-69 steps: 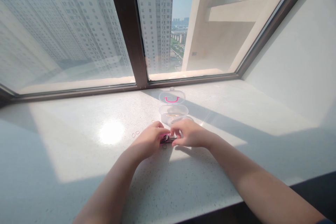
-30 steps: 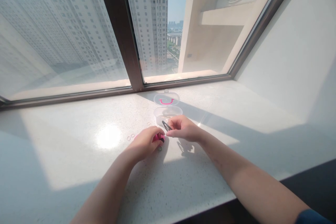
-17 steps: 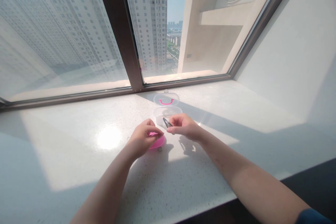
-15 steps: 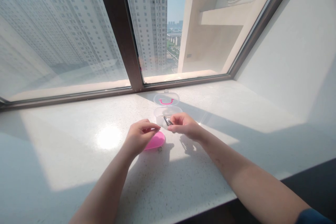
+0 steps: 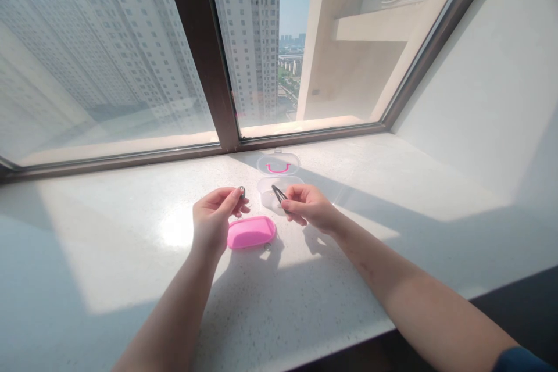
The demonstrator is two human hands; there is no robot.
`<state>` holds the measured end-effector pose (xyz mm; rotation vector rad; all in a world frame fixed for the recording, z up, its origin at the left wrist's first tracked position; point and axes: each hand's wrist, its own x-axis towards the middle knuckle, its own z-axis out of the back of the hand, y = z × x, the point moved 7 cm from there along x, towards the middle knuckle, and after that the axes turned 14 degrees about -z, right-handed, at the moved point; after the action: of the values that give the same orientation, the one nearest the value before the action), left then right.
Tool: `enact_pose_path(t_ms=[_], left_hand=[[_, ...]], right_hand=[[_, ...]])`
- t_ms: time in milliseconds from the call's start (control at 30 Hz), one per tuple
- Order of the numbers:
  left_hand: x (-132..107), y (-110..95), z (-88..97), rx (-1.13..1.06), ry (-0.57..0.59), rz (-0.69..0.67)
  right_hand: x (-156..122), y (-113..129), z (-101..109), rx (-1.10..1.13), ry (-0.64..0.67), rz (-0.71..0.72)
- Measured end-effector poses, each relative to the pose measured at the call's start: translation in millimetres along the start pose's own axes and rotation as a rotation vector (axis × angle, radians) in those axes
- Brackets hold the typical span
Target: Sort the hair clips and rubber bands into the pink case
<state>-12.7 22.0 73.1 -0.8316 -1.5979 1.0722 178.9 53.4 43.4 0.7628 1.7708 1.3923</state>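
Note:
My left hand (image 5: pixel 214 218) is raised off the sill, its thumb and forefinger pinching a tiny dark ring-like piece (image 5: pixel 242 190). My right hand (image 5: pixel 305 206) pinches a slim dark clip or pair of tweezers (image 5: pixel 278 193), its tip over a small clear plastic box (image 5: pixel 267 188) whose open lid (image 5: pixel 284 163) bears a pink curved mark. A flat pink oval case (image 5: pixel 251 232) lies on the white stone sill (image 5: pixel 349 174) between my hands. A small ring (image 5: pixel 267 247) rests just in front of the case.
A dark window frame (image 5: pixel 204 64) and glass run along the back of the sill, with tower blocks beyond. A white wall (image 5: pixel 492 87) closes the right side. The sill's front edge (image 5: pixel 392 334) drops off close to my forearms.
My left hand let go of the pink case and lifted up and left with a tiny piece in a pinch. The case now lies fully uncovered. My right hand stayed by the box with the clip.

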Motion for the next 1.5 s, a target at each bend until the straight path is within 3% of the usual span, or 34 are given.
enact_pose_path(t_ms=[300,700,967,1500], left_hand=[[1,3,-1.0,-0.086,-0.035,-0.021],[-11,34,-19.1,-0.152,0.066,0.202],[-17,36,-30.3,-0.151,0.227,0.233],[-17,35,-34.1,-0.088,0.300,0.212]], right_hand=[[3,-1,6,0.069,-0.101,0.014],[3,0,7,0.046,-0.191,0.066],[7,-9,7,0.049,-0.210,0.005],[5,-10,4,-0.081,-0.155,-0.055]])
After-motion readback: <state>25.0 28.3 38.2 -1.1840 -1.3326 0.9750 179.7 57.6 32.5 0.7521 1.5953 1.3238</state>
